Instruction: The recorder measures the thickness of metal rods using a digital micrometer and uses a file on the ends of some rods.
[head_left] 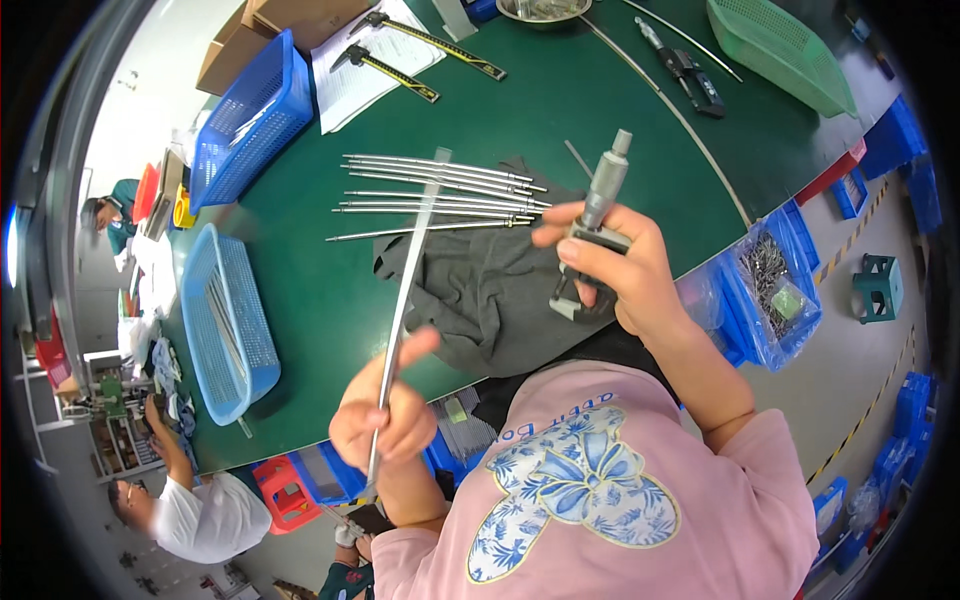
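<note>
My left hand (385, 415) is closed on a long, thin, shiny metal rod (408, 275), which slants up and away over the table. The rod's upper end passes over several slim metal rods (430, 208) lying side by side. My right hand (625, 262) grips a micrometer (604, 182), its thimble pointing up and its frame partly hidden by my fingers. The micrometer and the rod are apart. Under and between both hands lies a crumpled dark grey cloth (485, 295), with some of the rods reaching over its far edge.
Blue baskets (262, 345) holding thin rods stand at left. Two calipers (395, 72) lie on papers at the back; another micrometer (680, 68) and a green basket (780, 55) are at back right. A lined blue bin (790, 340) of metal parts sits beyond the right edge. People work at left.
</note>
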